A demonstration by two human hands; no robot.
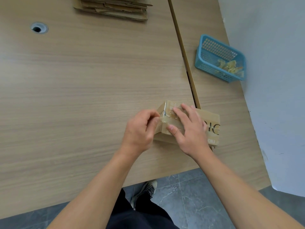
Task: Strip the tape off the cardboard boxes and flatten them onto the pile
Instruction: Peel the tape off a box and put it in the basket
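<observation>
Cardboard box [212, 120] under right hand [189, 128] (its tape [163, 120] in left hand's [140, 128] pinch)

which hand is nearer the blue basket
Right. The right hand presses flat on top of the box, on the basket's side. The left hand pinches tape at the box's left end, farther away.

Light wood-grain table [82, 80] with a round cable hole [39, 28] over on the far left, butted up against a second table [231, 100] on the right with a thin gap between them. A blue plastic basket [214, 71] sits on that right one, close to the pale wall [272, 80]. Down below you can see grey marbled floor tile [189, 195], a light sneaker [146, 190] and dark trousers [140, 215]
</observation>
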